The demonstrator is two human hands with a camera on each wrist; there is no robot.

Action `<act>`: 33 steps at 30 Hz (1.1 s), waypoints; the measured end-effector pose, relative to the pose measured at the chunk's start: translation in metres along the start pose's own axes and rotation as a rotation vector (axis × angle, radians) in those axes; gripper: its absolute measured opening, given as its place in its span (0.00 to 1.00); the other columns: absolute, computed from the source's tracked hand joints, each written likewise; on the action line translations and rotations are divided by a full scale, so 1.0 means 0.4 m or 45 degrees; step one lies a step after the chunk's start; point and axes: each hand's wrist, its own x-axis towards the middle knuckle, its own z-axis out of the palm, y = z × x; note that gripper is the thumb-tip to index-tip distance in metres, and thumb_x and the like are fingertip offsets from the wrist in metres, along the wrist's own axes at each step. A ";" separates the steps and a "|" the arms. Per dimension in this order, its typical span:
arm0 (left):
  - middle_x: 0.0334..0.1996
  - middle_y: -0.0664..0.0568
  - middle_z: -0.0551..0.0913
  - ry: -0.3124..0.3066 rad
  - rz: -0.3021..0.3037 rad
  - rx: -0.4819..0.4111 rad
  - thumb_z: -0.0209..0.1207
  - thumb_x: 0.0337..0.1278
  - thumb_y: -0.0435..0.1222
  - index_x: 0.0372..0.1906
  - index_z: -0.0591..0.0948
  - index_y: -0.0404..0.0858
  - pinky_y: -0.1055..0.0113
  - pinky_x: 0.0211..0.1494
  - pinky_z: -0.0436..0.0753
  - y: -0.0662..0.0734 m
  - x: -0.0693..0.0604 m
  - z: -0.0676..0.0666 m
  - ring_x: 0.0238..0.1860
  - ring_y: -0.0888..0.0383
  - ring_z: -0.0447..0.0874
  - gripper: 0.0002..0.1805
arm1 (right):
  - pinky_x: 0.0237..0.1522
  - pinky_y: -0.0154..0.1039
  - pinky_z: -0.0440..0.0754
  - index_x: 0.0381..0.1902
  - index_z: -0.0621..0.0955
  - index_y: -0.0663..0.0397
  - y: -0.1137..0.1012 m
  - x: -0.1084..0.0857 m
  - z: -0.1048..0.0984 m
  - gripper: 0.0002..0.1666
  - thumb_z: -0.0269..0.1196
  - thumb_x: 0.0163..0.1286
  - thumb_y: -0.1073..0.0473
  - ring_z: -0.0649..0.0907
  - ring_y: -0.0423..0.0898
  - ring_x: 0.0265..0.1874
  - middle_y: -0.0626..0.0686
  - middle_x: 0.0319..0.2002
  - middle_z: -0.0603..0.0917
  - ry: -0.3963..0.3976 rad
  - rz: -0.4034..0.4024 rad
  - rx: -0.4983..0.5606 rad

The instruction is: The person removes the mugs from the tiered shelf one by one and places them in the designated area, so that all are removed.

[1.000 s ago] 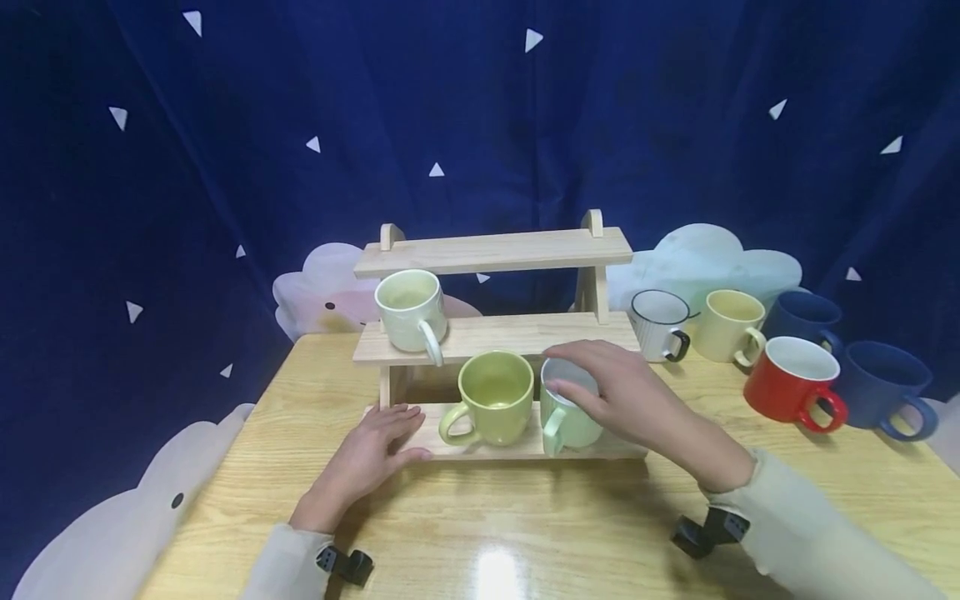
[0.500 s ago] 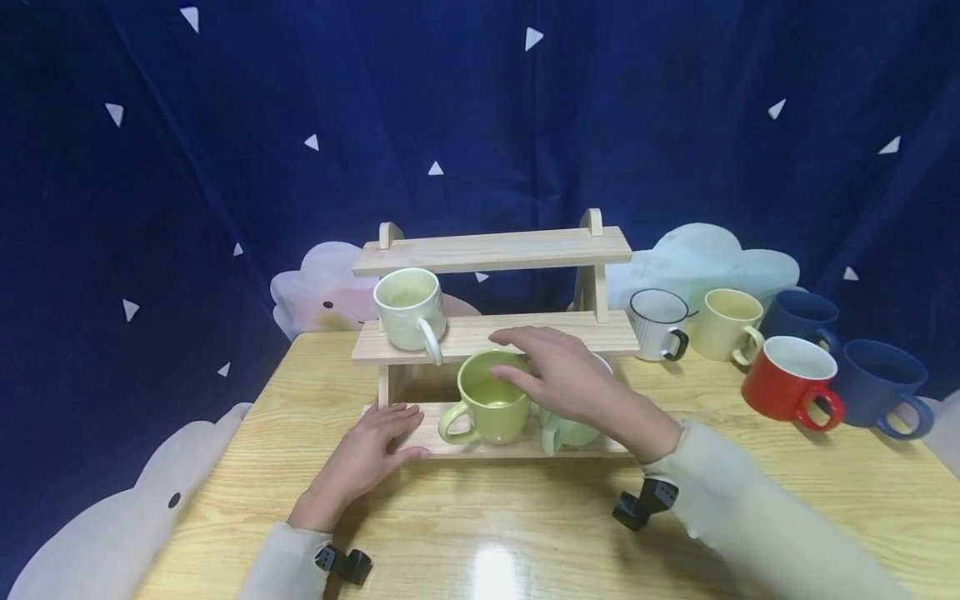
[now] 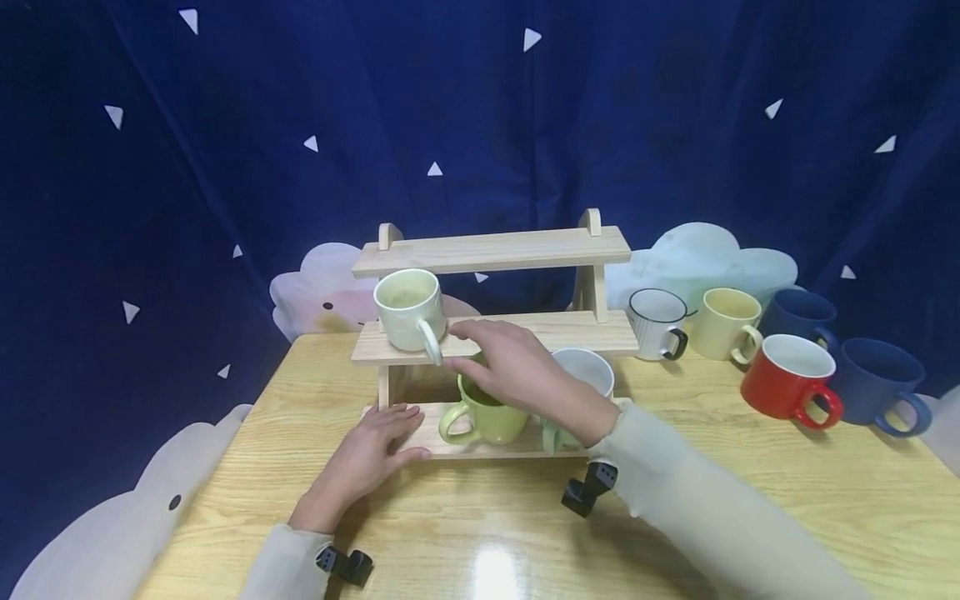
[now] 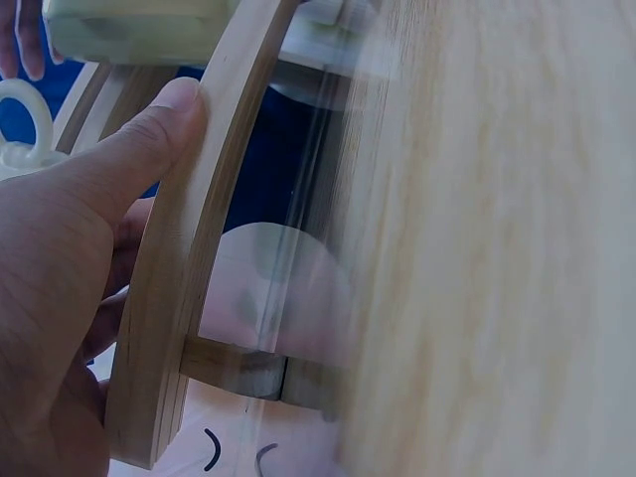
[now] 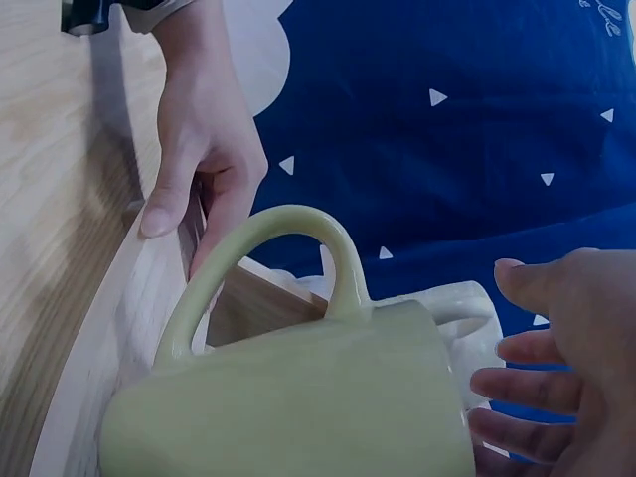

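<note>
A three-tier wooden rack stands on the table. Its bottom board's left end is gripped by my left hand, thumb on one side and fingers on the other. My right hand hovers over the yellow-green mug on the bottom board, holding nothing, fingers spread and slightly bent. Just left of its fingertips, the pale green mug sits on the middle board. The light green mug on the bottom board is partly hidden by my right wrist.
Right of the rack stand a white mug with black handle, a cream mug, a red mug and two blue mugs. A dark blue curtain hangs behind the table.
My right hand has moved left from above the light green mug, across the yellow-green one, to beside the pale green mug. My left hand and the mugs have stayed in place.
</note>
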 end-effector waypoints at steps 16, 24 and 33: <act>0.61 0.50 0.78 -0.007 -0.009 0.002 0.63 0.54 0.59 0.60 0.80 0.39 0.41 0.72 0.60 0.004 0.004 0.000 0.65 0.45 0.72 0.35 | 0.50 0.46 0.81 0.56 0.80 0.44 -0.025 0.071 0.049 0.25 0.59 0.70 0.37 0.84 0.47 0.47 0.47 0.49 0.86 0.018 0.045 0.025; 0.61 0.51 0.78 -0.024 -0.025 0.012 0.61 0.55 0.61 0.61 0.80 0.40 0.43 0.73 0.59 0.005 0.004 -0.001 0.65 0.46 0.71 0.36 | 0.41 0.41 0.83 0.50 0.81 0.46 -0.025 0.085 0.052 0.20 0.63 0.69 0.41 0.84 0.43 0.43 0.46 0.47 0.82 0.066 -0.008 -0.039; 0.62 0.51 0.77 -0.037 -0.039 0.021 0.60 0.55 0.62 0.61 0.79 0.40 0.44 0.73 0.59 0.005 0.002 -0.003 0.66 0.46 0.71 0.37 | 0.30 0.40 0.80 0.42 0.80 0.49 -0.030 0.088 0.041 0.11 0.61 0.70 0.49 0.80 0.42 0.29 0.47 0.40 0.83 0.057 -0.005 -0.105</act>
